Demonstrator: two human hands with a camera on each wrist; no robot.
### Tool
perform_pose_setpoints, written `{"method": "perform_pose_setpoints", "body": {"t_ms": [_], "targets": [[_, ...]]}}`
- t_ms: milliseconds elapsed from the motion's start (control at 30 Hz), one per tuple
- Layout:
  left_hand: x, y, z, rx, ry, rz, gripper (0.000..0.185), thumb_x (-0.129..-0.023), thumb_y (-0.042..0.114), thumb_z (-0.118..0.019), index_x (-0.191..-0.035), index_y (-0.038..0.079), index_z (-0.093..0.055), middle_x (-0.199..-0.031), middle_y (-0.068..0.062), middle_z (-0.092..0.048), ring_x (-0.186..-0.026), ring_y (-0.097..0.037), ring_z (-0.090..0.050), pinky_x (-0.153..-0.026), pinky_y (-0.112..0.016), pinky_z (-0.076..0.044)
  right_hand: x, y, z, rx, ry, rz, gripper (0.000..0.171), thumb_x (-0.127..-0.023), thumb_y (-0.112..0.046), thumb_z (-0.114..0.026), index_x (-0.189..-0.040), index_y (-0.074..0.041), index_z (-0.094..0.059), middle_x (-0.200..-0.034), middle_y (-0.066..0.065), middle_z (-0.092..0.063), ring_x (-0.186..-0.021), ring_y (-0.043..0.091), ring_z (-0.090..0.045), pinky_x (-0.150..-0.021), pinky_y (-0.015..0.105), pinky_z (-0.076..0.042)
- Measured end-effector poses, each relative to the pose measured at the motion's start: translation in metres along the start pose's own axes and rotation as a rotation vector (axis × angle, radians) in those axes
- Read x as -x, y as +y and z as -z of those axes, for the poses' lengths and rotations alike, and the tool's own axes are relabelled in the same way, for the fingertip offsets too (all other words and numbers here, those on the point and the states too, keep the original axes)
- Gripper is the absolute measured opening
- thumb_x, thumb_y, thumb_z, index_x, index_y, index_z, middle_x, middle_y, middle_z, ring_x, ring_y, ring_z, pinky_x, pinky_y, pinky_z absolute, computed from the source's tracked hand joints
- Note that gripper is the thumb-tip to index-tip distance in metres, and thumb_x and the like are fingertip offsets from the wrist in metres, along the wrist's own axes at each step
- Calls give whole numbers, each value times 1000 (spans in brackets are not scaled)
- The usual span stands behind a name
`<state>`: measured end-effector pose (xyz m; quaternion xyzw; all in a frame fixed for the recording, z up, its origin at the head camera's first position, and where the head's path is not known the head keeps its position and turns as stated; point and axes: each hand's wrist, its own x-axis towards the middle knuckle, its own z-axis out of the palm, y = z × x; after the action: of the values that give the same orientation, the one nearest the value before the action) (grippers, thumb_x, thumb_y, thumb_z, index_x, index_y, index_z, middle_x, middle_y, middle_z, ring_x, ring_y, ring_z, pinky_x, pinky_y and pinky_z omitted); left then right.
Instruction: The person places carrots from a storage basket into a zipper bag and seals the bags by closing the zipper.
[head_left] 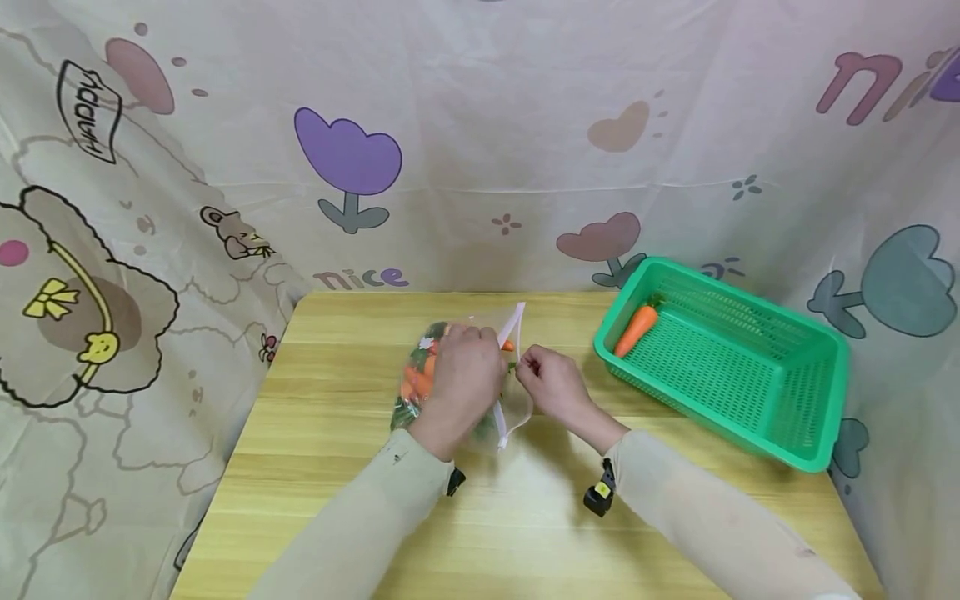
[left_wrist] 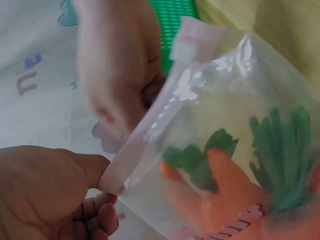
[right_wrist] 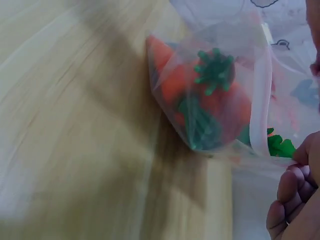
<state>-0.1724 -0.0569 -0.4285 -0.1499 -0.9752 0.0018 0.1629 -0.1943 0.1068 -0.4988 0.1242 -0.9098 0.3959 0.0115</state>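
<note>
A clear zip bag [head_left: 501,427] with a pale pink strip lies tilted over the table, filled with toy-looking carrots [left_wrist: 227,175] and green leafy pieces [left_wrist: 285,155]. Through its film in the right wrist view shows a red vegetable with a green star-shaped cap [right_wrist: 215,71]. My left hand [head_left: 467,371] pinches the far side of the bag's mouth between thumb and fingers. At the opposite side of the mouth, my right hand [head_left: 557,383] pinches the bag's edge, its thumb right at a green leafy top [right_wrist: 281,147]. The mouth gapes between both hands.
A green plastic basket [head_left: 720,446] stands on the right of the wooden table [head_left: 300,467], with one carrot [head_left: 636,331] at its left end. A printed curtain [head_left: 480,150] hangs behind the table and along the sides.
</note>
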Motion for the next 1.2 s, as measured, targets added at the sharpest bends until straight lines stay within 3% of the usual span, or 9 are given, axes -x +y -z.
{"method": "perform_pose_setpoints", "body": {"t_ms": [133,267,433,600,767,933,1200], "targets": [[-2,0,-7,-75,0,-6,16,-91,16,-74,-83,6,-63,-73,-6,-63,-74,-27,-59,-70,-38,-49,-6,-2,-5,39,-15,-51,15,-96,-20,-63,-82,-14,-67,-72,0,-63,-64,17,-56,-63,34,-46],[-3,-7,-9,-69,-2,-1,19,-93,19,-74,-87,5,-64,-77,-8,-63,-75,-28,-56,-67,-38,-47,-9,8,-9,79,-29,-93,16,-96,-21,-62,-82,-14,-65,-71,1,-62,-64,19,-57,-60,34,-45],[-4,-14,-10,-38,28,-40,23,-91,23,-78,-88,5,-65,-76,-8,-62,-74,-28,-53,-66,-37,-46,-10,19,-7,118,-29,-80,14,-95,-22,-63,-84,-14,-64,-74,2,-61,-64,19,-55,-59,34,-43],[-4,-17,-13,-17,32,-51,31,-92,29,-81,-90,3,-64,-76,-8,-60,-74,-28,-51,-66,-36,-43,-8,22,6,204,-44,-35,14,-96,-25,-65,-95,-11,-69,-87,4,-69,-73,20,-63,-61,36,-49],[0,-21,-14,26,30,-52,29,-92,26,-80,-91,2,-64,-76,-8,-61,-73,-28,-50,-66,-37,-43,-9,23,34,303,10,94,16,-97,-22,-65,-100,-7,-72,-96,8,-73,-81,25,-70,-66,42,-57],[5,-23,-13,95,40,-26,22,-93,20,-77,-90,3,-65,-77,-10,-63,-73,-29,-50,-65,-38,-42,-16,33,79,367,106,274,14,-97,-12,-62,-98,-2,-73,-93,13,-73,-80,29,-72,-66,44,-59],[5,-20,-12,131,52,-26,14,-91,14,-72,-87,3,-63,-77,-10,-64,-72,-29,-51,-64,-38,-43,-33,82,155,578,221,499,2,-91,-1,-69,-93,-1,-69,-80,10,-64,-67,28,-59,-58,43,-53]]}}
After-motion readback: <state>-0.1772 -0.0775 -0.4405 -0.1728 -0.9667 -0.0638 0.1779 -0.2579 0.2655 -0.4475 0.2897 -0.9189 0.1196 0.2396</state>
